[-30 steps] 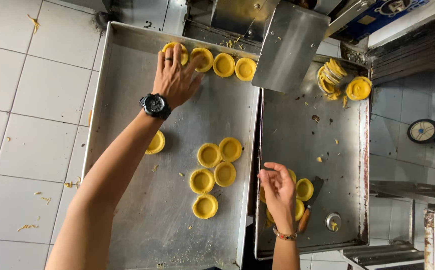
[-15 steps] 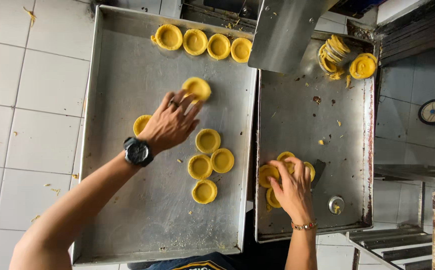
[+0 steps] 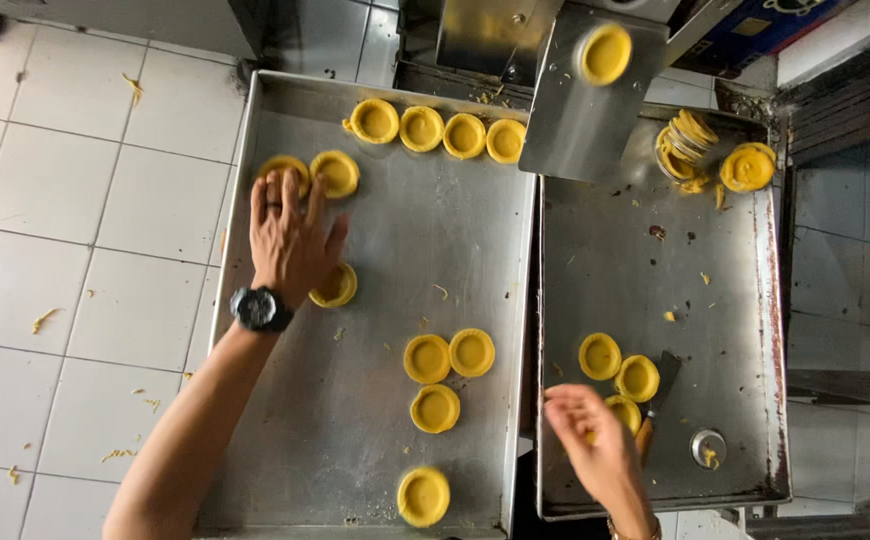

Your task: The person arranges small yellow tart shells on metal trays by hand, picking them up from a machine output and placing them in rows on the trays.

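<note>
The left hand (image 3: 290, 240) lies flat and unclenched on the left tray (image 3: 375, 420), fingertips on a yellow tart shell (image 3: 285, 170) beside a second shell (image 3: 336, 173); another (image 3: 335, 287) peeks from under its palm. Four shells (image 3: 442, 130) line the far edge, three (image 3: 448, 365) sit mid-tray. The right hand (image 3: 595, 450), blurred, hovers loosely spread over shells (image 3: 620, 370) on the right tray (image 3: 745, 300), gripping nothing. A blue box (image 3: 755, 25) sits top right.

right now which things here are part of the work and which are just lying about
In use: left hand; right hand; round yellow pastry shells; large left steel tray; right steel tray; steel chute.
Lying about: small scraper tool; small round metal cap; dough scraps.
</note>
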